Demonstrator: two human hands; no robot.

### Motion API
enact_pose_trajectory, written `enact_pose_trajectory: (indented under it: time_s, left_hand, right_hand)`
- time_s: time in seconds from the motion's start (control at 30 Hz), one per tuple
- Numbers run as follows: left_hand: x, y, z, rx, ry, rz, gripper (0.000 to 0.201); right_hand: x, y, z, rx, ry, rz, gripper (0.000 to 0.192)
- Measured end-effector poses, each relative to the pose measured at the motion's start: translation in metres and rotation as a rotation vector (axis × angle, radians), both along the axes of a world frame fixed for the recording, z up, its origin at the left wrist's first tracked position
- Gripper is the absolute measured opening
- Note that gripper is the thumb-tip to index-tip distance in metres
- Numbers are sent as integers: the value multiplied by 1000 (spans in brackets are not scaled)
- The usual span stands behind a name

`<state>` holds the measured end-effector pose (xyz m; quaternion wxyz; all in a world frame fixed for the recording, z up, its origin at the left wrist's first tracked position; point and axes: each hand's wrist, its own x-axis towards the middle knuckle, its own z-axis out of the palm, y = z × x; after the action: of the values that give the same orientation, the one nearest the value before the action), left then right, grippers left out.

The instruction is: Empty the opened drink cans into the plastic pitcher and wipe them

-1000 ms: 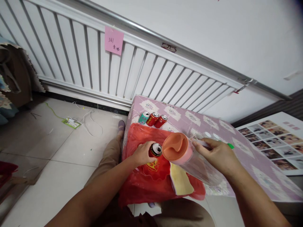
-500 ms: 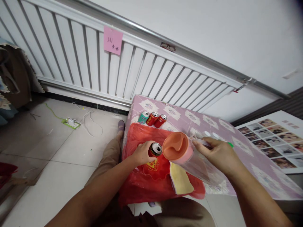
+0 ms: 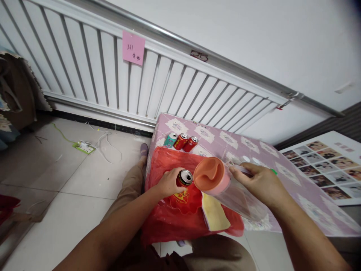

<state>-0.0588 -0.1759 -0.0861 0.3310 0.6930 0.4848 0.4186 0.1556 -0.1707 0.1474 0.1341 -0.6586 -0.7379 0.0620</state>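
My left hand [image 3: 169, 183] is wrapped round an opened drink can [image 3: 185, 177], dark and red with a silver top, held over a red scalloped tray [image 3: 187, 205] with yellow print. In my right hand [image 3: 258, 180] is the handle of a clear pitcher [image 3: 239, 199] with an orange lid [image 3: 210, 175]. The pitcher is tilted, its lid end beside the can's top. No flow of liquid can be made out. A folded yellow cloth [image 3: 216, 212] lies right of the tray, on red plastic sheeting [image 3: 166, 233].
A teal can [image 3: 170, 140] and two red cans, one the middle can [image 3: 181, 141], stand at the back of the table with a purple floral cloth [image 3: 222, 135]. Behind is a white radiator [image 3: 118, 75]. A power strip [image 3: 84, 147] with cables lies on the floor at left.
The view has shifted very slightly. Both hands, the can and the tilted pitcher stay in nearly the same positions.
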Motion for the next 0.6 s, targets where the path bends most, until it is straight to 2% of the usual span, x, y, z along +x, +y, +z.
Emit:
enact_pose_trajectory:
  time_s: [0.6]
  left_hand:
    - [-3, -1, 2, -9, 4, -9, 78]
  right_hand:
    - [-2, -2, 4, 0, -9, -11, 38]
